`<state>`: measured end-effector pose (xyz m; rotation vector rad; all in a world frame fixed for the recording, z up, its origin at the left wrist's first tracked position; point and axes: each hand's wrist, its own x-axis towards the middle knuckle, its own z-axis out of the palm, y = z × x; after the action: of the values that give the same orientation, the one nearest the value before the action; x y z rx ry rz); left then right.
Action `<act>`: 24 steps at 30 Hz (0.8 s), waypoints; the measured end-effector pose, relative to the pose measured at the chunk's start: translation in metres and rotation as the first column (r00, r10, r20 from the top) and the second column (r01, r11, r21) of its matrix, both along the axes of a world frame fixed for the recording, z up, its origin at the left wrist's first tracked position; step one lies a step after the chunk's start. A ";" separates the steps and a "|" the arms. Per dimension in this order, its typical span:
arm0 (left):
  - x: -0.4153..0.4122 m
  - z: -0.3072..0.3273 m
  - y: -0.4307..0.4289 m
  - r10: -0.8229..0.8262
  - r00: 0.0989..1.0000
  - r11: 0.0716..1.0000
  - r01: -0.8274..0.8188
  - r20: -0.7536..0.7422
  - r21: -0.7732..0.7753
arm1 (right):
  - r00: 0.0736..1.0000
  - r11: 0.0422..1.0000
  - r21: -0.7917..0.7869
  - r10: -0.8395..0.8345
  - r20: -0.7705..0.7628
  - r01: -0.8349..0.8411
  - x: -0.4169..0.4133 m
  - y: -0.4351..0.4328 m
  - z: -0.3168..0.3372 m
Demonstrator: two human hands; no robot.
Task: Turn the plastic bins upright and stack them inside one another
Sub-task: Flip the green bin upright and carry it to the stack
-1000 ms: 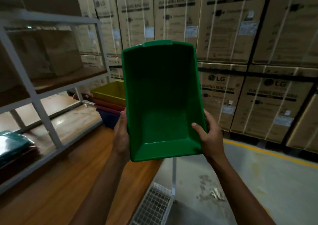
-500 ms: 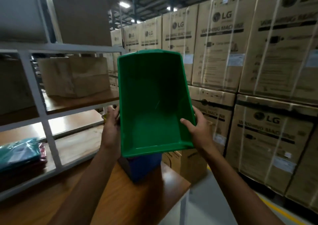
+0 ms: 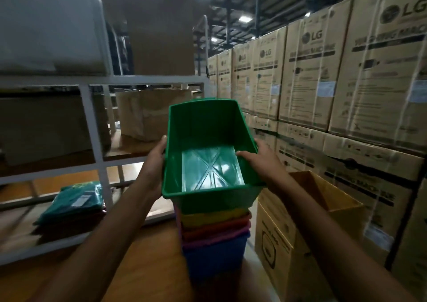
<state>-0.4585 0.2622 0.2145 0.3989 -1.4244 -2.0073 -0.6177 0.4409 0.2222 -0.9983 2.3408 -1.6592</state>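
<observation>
I hold a green plastic bin [image 3: 208,140] upright, its open top facing me. My left hand [image 3: 154,163] grips its left wall and my right hand [image 3: 261,160] grips its right wall, thumb over the rim. The bin sits on top of a nested stack: a yellow bin [image 3: 212,216], a red bin [image 3: 215,229], a pink bin [image 3: 215,240] and a blue bin [image 3: 215,262] at the bottom. The stack stands on a wooden table [image 3: 150,267] near its right edge. How deep the green bin sits in the yellow one is hidden.
A white metal shelf rack [image 3: 92,126] with cardboard boxes stands to the left. Folded teal cloth packs [image 3: 76,200] lie on its lower shelf. An open cardboard box [image 3: 323,209] stands right of the table. Stacked washing machine cartons [image 3: 346,82] form a wall on the right.
The green bin has tipped from nearly vertical to level and come down onto the coloured stack. My view has shifted so the stack shows below the bin.
</observation>
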 end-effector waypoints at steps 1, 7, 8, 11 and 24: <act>-0.006 0.001 -0.006 0.004 1.000 1.000 -0.004 0.022 -0.006 | 0.999 0.999 0.013 0.032 -0.004 -0.032 -0.008 -0.009 0.000; -0.034 -0.003 -0.035 0.083 0.992 0.996 -0.081 0.099 -0.024 | 0.988 0.986 0.080 0.151 -0.039 -0.148 -0.051 -0.058 -0.003; -0.038 -0.005 -0.040 0.095 0.988 0.995 -0.093 0.119 -0.026 | 0.986 0.983 0.089 0.161 -0.034 -0.158 -0.059 -0.065 -0.005; -0.048 -0.015 -0.052 0.101 0.968 0.995 -0.101 0.229 -0.012 | 0.972 0.960 0.156 0.225 0.064 -0.232 -0.075 -0.076 -0.011; -0.073 -0.057 -0.035 0.211 0.823 0.975 -0.214 0.527 -0.055 | 0.937 0.797 0.500 0.334 0.103 -0.339 -0.114 -0.096 -0.073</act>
<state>-0.5313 0.2275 0.1578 1.1403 -1.6036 -1.7883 -0.7318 0.3448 0.1494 -1.1835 2.2351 -0.8381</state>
